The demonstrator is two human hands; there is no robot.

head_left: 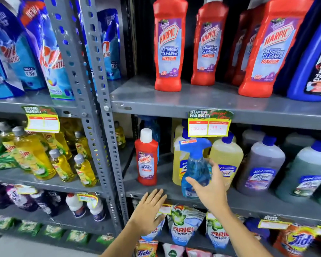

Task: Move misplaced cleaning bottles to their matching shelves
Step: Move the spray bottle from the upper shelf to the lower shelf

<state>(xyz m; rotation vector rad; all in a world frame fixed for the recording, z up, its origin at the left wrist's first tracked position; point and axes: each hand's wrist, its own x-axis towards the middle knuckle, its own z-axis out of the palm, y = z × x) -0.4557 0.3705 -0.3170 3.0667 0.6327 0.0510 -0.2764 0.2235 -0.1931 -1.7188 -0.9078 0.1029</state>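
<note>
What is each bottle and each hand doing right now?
Blue spray bottle: upright at the shelf edge, right hand around it.
Right hand: fingers spread, curling round the spray bottle, not closed.
Left hand: open, flat, holding nothing.
Small red Harpic bottle: upright, capped, alone beside the yellow bottles.
Big red Harpic bottles: upright in a row, shelf above.
Yellow cleaner bottles: upright, blue caps on.

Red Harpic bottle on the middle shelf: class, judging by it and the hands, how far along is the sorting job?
Nothing can be confirmed as done. In hand: the right hand is open around the blue spray bottle without gripping it; the left hand hovers empty. Left: the small red Harpic bottle stands beside yellow cleaner bottles, below the matching red Harpic row on the upper shelf.
</note>
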